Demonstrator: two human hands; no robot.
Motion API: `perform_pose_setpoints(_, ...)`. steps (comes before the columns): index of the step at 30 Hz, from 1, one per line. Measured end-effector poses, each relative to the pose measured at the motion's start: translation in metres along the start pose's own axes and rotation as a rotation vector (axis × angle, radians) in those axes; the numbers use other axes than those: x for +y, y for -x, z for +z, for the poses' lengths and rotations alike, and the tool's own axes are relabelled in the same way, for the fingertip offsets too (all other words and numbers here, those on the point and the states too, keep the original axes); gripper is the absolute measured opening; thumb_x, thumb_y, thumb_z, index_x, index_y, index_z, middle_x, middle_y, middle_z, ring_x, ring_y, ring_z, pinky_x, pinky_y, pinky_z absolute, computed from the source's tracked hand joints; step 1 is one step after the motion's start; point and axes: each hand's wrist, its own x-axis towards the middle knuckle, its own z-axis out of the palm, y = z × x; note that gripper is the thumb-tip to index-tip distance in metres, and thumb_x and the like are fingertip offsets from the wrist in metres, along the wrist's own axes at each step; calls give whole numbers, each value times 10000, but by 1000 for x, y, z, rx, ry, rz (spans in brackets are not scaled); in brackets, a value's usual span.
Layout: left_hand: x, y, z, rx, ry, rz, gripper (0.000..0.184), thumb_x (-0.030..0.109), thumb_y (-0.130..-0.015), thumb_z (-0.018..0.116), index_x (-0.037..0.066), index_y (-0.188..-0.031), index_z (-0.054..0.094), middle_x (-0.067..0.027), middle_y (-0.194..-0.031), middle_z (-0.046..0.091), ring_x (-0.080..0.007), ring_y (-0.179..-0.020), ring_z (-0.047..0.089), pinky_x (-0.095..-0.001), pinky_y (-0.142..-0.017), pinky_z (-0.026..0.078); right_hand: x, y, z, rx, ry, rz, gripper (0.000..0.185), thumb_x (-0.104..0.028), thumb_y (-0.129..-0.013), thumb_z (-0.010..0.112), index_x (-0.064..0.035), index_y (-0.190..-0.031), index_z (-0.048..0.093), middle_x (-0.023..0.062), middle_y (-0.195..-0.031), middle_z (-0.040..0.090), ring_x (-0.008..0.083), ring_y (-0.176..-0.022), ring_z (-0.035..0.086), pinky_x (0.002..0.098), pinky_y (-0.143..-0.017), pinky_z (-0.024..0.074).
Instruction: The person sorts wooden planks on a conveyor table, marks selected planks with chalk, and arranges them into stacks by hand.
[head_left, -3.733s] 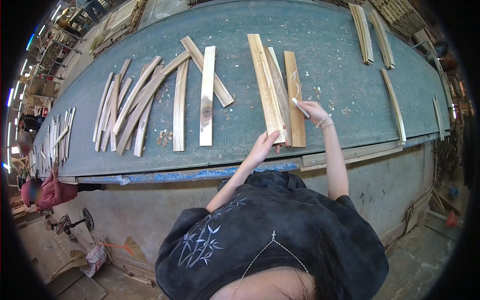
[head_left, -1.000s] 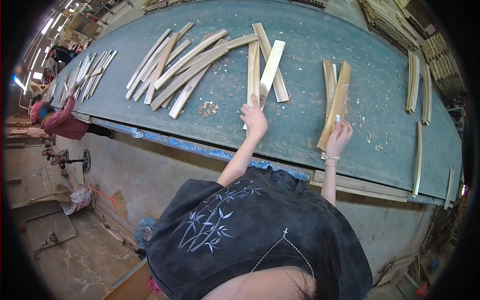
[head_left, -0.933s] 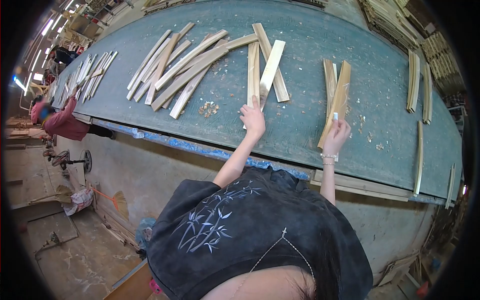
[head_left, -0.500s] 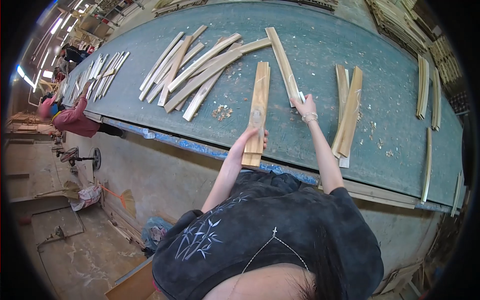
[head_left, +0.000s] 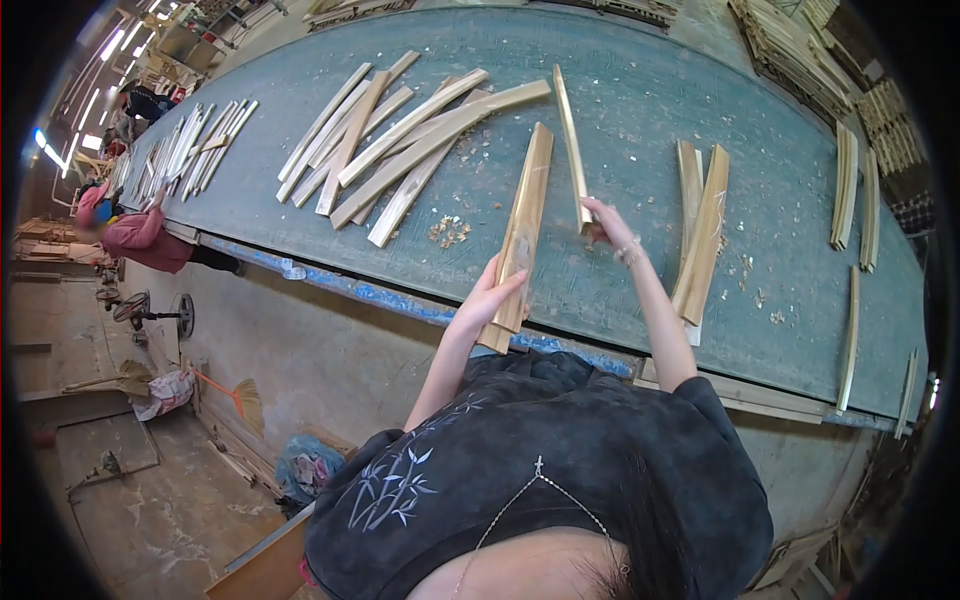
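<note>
My left hand is closed round a small stack of wooden slats at the near edge of the green table. A dark knot shows on the top slat, and the lower ends stick out unevenly. My right hand, with a bracelet at the wrist, grips the near end of a single wooden slat. That slat is turned with its narrow edge up and points away from me. To the right of my right hand lie several overlapping slats.
A loose pile of slats lies to the left on the green table, among wood shavings. More slats lie at the far right. A person in a pink top stands at the table's left end beside other strips.
My right hand has rolled its slat from its broad face onto its narrow edge. The stack in my left hand has tilted, and its near end has moved slightly closer to me.
</note>
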Motion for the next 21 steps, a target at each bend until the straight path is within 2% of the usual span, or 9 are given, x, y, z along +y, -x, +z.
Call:
perform_pose_setpoints(1, -7, -7, -2, 37, -187, 92, 556, 227, -812, 523, 72, -1255, 225, -140, -959, 507, -193, -790, 535, -290, -639, 467, 10, 12, 5, -227, -632, 117, 485, -534, -694, 519, -52, -732, 555, 1, -474, 424, 118, -443, 454, 287, -499, 426)
perform_pose_setpoints(3, -20, -21, -3, 68, -366, 185, 611, 264, -805, 535, 67, -1274, 196, -162, -996, 518, -238, -822, 552, -311, -699, 460, -14, 66, 33, -337, -931, 41, 417, -483, -754, 472, -73, -693, 516, -54, -458, 269, 72, -379, 257, 255, -427, 344)
perform_pose_setpoints(4, -24, -26, -4, 104, -516, 247, 640, 318, -800, 531, 63, -1277, 188, -179, -1045, 502, -263, -881, 539, -324, -744, 439, -8, 73, 41, -332, -929, 45, 417, -483, -754, 472, -73, -693, 516, -54, -458, 269, 72, -379, 257, 255, -427, 344)
perform_pose_setpoints(7, -22, -33, 0, 157, -670, 264, 683, 401, -792, 513, 56, -1279, 180, -210, -1107, 476, -298, -984, 503, -346, -815, 401, 11, 83, 59, -286, -853, 1, 386, -441, -795, 431, -75, -695, 501, -61, -460, 276, 66, -386, 231, 230, -418, 303)
perform_pose_setpoints(9, -21, -38, -2, 174, -677, 224, 695, 431, -790, 500, 53, -1278, 180, -222, -1122, 465, -309, -1028, 479, -355, -841, 383, 15, 92, 64, -341, -540, 25, 373, -432, -805, 439, -79, -710, 512, -60, -483, 297, 55, -407, 259, 218, -418, 288)
perform_pose_setpoints(11, -32, -51, -10, 171, -701, 307, 681, 442, -799, 476, 58, -1279, 182, -225, -1103, 477, -325, -1036, 471, -355, -859, 371, 14, 102, 83, -318, -51, -57, 413, -474, -767, 516, -65, -802, 556, -31, -570, 458, 58, -471, 411, 212, -444, 343)
perform_pose_setpoints(13, -45, -64, -21, 113, -595, 276, 713, 425, -786, 506, 42, -1279, 162, -234, -1135, 447, -327, -1054, 455, -358, -871, 362, 8, 112, 101, -383, 12, 64, 460, -486, -759, 524, -45, -881, 570, -11, -642, 528, 70, -528, 473, 214, -481, 382)
perform_pose_setpoints(16, -50, -66, -33, 74, -639, 255, 783, 301, -723, 610, -1, -1268, 135, -213, -1183, 389, -267, -1089, 412, -327, -899, 332, -1, 123, 108, -396, 167, -71, 548, -519, -761, 493, -1, -929, 555, 82, -777, 583, 160, -668, 541, 277, -606, 430)
perform_pose_setpoints(21, -54, -67, -43, 77, -572, 301, 684, 201, -701, 598, 1, -1223, 204, -189, -1134, 425, -244, -1044, 438, -313, -880, 340, 36, 111, 101, -101, 342, -211, 476, -470, -777, 503, -8, -893, 503, 64, -652, 543, 113, -490, 491, 252, -446, 394)
